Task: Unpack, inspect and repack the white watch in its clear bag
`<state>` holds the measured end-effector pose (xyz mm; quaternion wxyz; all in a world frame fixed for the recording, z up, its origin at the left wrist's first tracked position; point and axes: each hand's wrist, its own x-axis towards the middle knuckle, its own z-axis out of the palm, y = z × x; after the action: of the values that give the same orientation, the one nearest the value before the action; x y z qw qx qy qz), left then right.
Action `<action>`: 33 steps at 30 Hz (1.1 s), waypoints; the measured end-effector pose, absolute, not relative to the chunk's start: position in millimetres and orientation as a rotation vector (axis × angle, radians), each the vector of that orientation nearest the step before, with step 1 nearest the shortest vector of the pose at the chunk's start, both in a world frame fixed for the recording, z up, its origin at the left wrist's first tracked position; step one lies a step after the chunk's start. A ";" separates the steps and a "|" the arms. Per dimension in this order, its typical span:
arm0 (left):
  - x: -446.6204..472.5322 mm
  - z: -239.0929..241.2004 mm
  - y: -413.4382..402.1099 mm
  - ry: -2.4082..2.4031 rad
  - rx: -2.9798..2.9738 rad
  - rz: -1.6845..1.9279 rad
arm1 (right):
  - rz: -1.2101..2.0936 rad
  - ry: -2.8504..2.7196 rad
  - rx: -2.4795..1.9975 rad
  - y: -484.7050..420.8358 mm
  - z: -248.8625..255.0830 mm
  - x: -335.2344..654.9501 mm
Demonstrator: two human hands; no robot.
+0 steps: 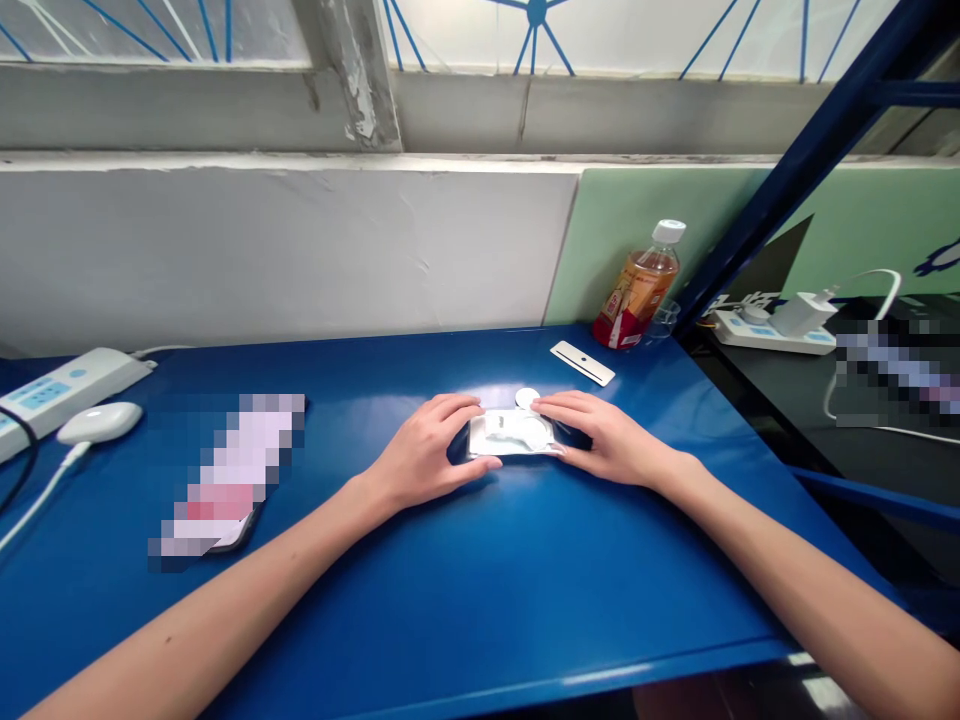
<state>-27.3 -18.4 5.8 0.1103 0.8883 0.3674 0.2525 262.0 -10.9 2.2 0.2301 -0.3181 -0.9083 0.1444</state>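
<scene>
A small flat white packet [510, 435] lies on the blue desk between my hands. White pieces and what looks like a coiled cable show in it, too small to make out fully. My left hand [424, 450] grips its left end, fingers at the far corner and thumb at the near one. At the right end my right hand [615, 432] holds it the same way, fingertips by the far edge and thumb at the near corner. A small round white disc [527, 398] sits at the packet's far edge, close to my right fingertips. Both palms are turned inward.
A narrow white card [583, 363] and a bottle [639, 285] of reddish drink stand beyond my right hand. Left are a blurred phone [236, 470], a white corded device [100, 423] and a power strip [64, 390]. A blue metal post [787, 160] rises at the right.
</scene>
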 end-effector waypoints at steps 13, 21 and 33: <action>-28.7 -5.3 -13.4 1.165 2.396 1.084 | 0.775 -1.833 -1.050 -0.3 2.4 233.6; -26.9 -2.0 -12.9 1.248 2.480 0.760 | 0.722 -1.903 -1.136 10.7 -6.5 228.3; -29.6 2.7 -8.8 1.315 2.505 0.509 | 0.318 -2.601 -1.101 8.3 1.7 260.6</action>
<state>-29.6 -8.8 2.7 0.1331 0.8637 0.4532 0.1755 260.6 8.3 1.7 0.1493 -0.3829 -0.9049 0.1106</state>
